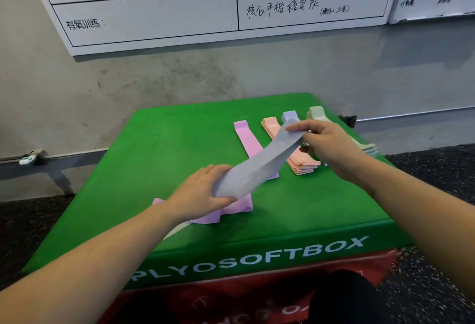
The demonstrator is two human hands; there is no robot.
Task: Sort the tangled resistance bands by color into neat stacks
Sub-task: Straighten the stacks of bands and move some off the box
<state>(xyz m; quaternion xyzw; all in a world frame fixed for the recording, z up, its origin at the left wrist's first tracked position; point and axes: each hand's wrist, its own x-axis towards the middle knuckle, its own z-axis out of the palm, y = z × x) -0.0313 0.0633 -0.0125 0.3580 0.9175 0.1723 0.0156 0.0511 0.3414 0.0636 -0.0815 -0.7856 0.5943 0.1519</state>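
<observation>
Bands of four colours lie on a green plyo box [180,149], which serves as the desk; no bins or trays, only flat stacks on its top.

Stacks, far right quarter, left to right:
- pink band [248,141], a single flat strip.
- peach stack [303,163], several layers, near ends fanned.
- lavender stack [290,115], mostly hidden behind the right hand; only the far end shows.
- pale green stack [317,113], hard against the box's right edge, partly covered by the right wrist.

Held item: lavender band [259,167], stretched diagonally in the air between both hands, above the pink strip and the peach stack.
- left hand [203,192]: fingers and thumb clamped on the band's lower end.
- right hand [323,141]: fingers pinched together on the upper end, over the stacks.

Unsorted remainder: a loose pink band [231,209] crumpled beneath the left hand, with a pale strip [177,230] poking out under the left forearm; its colour is unclear.

Edges and room:
- left half of the box top is bare green, from the back edge to the front.
- front right area, near the printed lettering, is also bare.
- back edge sits close to the grey wall [128,87], under a whiteboard [154,15].
- stacks on the right leave almost no margin to that edge.
</observation>
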